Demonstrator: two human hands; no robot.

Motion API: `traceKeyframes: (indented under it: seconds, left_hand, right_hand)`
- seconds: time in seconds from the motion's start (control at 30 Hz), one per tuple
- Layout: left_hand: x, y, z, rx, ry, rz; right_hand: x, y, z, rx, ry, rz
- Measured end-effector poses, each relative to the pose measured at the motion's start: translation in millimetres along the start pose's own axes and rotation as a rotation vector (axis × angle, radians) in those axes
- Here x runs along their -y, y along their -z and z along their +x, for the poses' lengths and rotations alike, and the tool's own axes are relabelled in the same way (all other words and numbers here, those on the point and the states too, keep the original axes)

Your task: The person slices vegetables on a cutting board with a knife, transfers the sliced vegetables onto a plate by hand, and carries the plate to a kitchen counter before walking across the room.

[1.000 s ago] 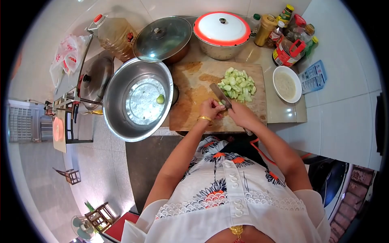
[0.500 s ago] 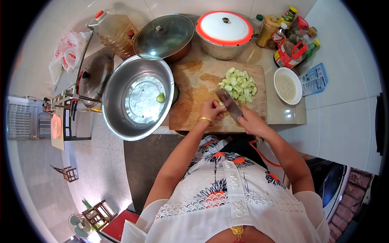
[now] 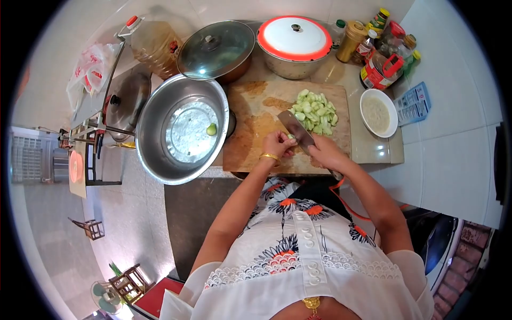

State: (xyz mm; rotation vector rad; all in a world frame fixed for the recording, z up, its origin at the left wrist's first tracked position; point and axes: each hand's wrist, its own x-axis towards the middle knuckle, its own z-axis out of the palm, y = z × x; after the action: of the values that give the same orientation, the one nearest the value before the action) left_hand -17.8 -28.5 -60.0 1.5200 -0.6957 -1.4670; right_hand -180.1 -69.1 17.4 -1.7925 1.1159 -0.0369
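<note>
My right hand (image 3: pixel 326 152) grips a kitchen knife (image 3: pixel 294 127), its broad blade pointing up and left over the wooden cutting board (image 3: pixel 246 120). Beside the blade, my left hand (image 3: pixel 277 145) has its fingers closed on a small pale-green vegetable piece (image 3: pixel 291 137), mostly hidden by the fingertips. A heap of sliced green vegetable (image 3: pixel 316 111) lies on the board just beyond the blade. One whole small green vegetable (image 3: pixel 212 129) rests inside the metal basin (image 3: pixel 151 125) to the left.
Behind the board stand a glass-lidded pan (image 3: pixel 216 50) and a white-lidded enamel pot (image 3: pixel 295 40). A bowl of cloudy liquid (image 3: pixel 378 113) sits at the right, near several sauce bottles (image 3: pixel 380 72). An oil jug (image 3: pixel 152 45) stands at the back left.
The knife blade has shifted slightly up and left, and its handle end now shows below my right hand. My left hand stays nearly in place.
</note>
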Motion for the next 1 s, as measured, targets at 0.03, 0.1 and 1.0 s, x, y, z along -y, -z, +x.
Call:
traceKeyframes:
  seconds: [0.03,0.1,1.0]
  left_hand:
    - [1,0,1,0.007,-0.002,-0.011]
    - [2,0,2,0.018,-0.003,-0.023]
    - [0,-1,-2,-0.022,-0.028,-0.008]
  right_hand:
    - [4,5,-8,0.046,-0.036,0.096]
    - [2,9,-15,0.054,-0.044,0.107]
    - [-10,7,-5,0.112,-0.062,0.310]
